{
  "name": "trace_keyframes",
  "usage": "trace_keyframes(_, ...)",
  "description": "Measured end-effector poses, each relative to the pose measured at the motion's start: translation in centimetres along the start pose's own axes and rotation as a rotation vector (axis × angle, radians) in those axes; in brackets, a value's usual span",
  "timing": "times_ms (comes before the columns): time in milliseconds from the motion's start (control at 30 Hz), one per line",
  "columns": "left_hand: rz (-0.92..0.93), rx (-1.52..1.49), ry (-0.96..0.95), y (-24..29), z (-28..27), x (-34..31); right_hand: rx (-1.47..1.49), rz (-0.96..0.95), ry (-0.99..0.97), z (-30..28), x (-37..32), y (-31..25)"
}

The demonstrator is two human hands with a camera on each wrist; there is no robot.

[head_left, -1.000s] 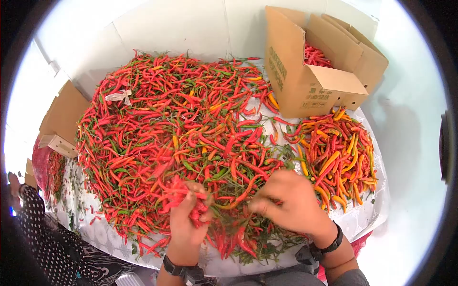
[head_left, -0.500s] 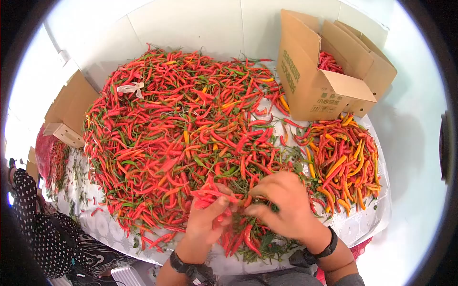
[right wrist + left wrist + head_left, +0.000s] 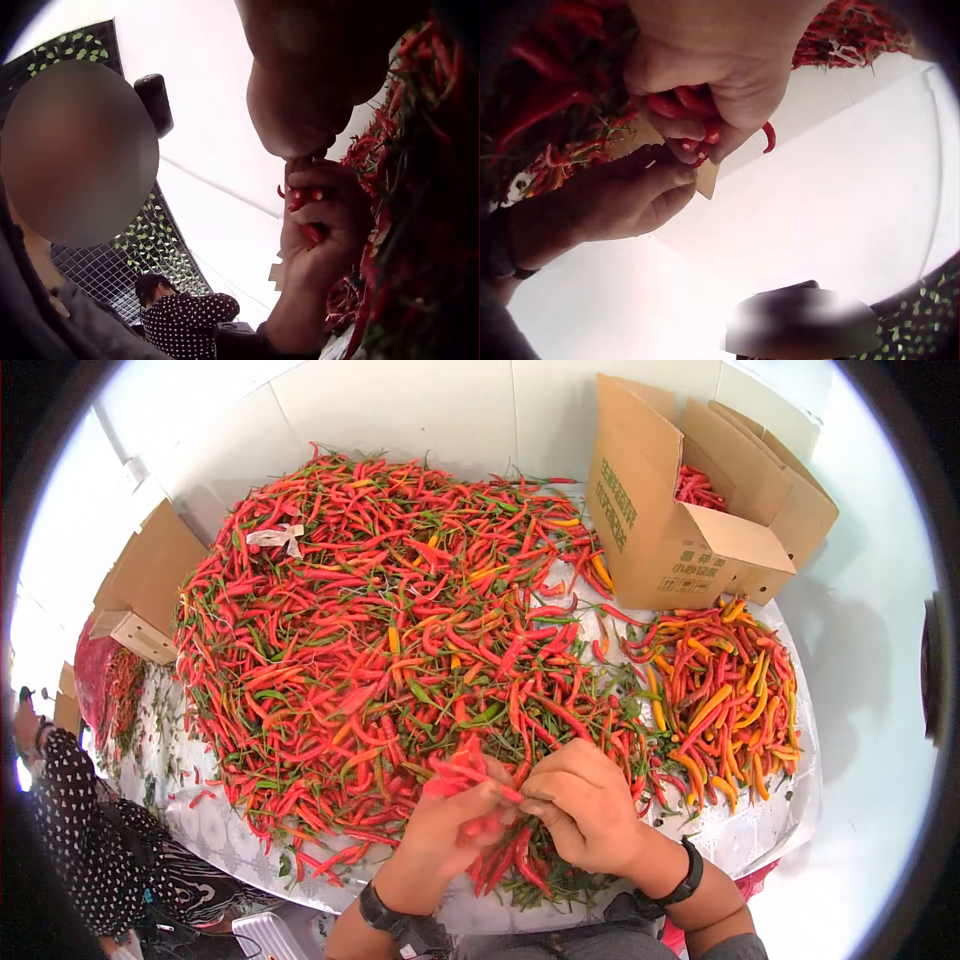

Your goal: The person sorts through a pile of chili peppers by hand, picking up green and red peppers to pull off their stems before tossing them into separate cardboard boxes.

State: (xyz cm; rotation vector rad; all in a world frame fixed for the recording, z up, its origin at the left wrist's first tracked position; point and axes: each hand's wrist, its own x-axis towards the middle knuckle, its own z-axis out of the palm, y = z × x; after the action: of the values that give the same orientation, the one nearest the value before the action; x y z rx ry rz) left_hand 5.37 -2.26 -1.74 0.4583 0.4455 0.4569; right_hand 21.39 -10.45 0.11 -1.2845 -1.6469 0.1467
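A loose bunch of red chili peppers (image 3: pixel 462 772) sits in my left hand (image 3: pixel 440 835), its fingers curled round them. Several pepper ends poke out between thumb and fingers in the left wrist view, where the chilies (image 3: pixel 676 103) look smooth and shiny. My right hand (image 3: pixel 588 805) meets it from the right, thumb and fingertips pinching the end of one chili. Both hands are over the near edge of a big heap of red chilies (image 3: pixel 330 610) with green stems. Beneath them lie more red peppers and green stem scraps (image 3: pixel 560 885).
A smaller pile of orange and red chilies (image 3: pixel 715 710) lies to the right. Behind it stands an open cardboard box (image 3: pixel 650 540) with red chilies inside. Another carton (image 3: pixel 150 585) is at the left, near a person in a dotted sleeve (image 3: pixel 75 830). A pale cover (image 3: pixel 215 850) lies on the table.
My left hand has moved right with its chilies, toward my right hand. The right hand's fingers have closed together at a chili's end, and the two hands now meet.
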Motion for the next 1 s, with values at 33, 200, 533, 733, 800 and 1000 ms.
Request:
trace_keyframes(33, -0.022, -0.024, -0.027, 0.0, -0.1, 0.0, 0.041, -0.005, -0.02, -0.1, 0.0, 0.0)
trace_keyframes(200, -0.106, -0.106, -0.109, 0.2, -0.3, 0.2, 0.365, 0.162, -0.145, -0.6, -0.1, 0.1)
trace_keyframes(533, -0.021, 0.128, -0.085, 0.3, 0.7, -0.1, 0.251, -0.032, -0.165, -0.9, 0.0, -0.4)
trace_keyframes(733, 0.347, 0.296, 0.104, 0.8, 0.4, -0.1, -0.048, 0.063, -0.119, -2.4, -0.2, 0.6)
trace_keyframes(800, 0.386, 0.083, 0.121, 1.5, 0.0, 0.2, -0.175, 0.145, -0.024, -3.6, 0.3, 1.7)
trace_keyframes(1000, 0.247, -0.146, 0.044, 1.6, -0.2, 0.5, -0.522, 0.329, -0.086, -4.3, -0.3, 4.0)
